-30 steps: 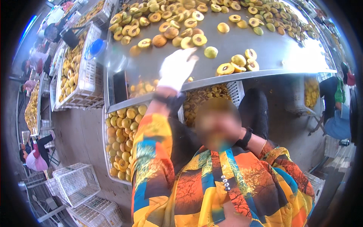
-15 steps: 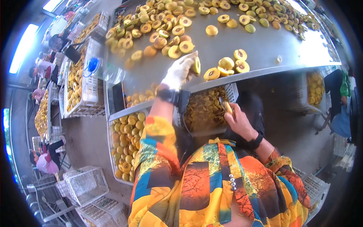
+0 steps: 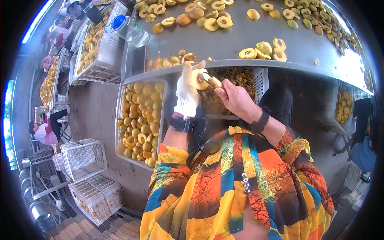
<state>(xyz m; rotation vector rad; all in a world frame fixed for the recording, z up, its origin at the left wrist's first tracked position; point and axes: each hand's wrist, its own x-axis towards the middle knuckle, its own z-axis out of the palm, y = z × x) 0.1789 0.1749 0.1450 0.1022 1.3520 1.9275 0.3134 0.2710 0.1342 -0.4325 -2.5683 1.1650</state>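
My left hand [image 3: 187, 89], in a white glove, holds a cut half of a yellow stone fruit, peach-like [image 3: 200, 80], with the cut face toward my right hand. My right hand [image 3: 241, 101] is bare and closed around the short light-brown handle [image 3: 215, 82] of a small pitting knife. Its dark curved blade touches the fruit's centre, where the stone sits; the tip is partly hidden. Both hands are just in front of the metal table's edge, above a white crate [image 3: 262, 82] of brownish scraps and stones.
Halved fruit [image 3: 264, 49] lies on the metal table [image 3: 184, 44]. A water bottle [image 3: 136, 33] stands at its left corner. A crate of whole and cut fruit [image 3: 140, 116] is below left. Stacked white crates [image 3: 85, 158] stand farther left, with people working beyond. Another fruit crate [image 3: 340, 106] is at right.
My left hand has drawn back from the tabletop with the fruit half, toward my body. My right hand has raised the pitting knife to the fruit's cut face. The view has shifted.
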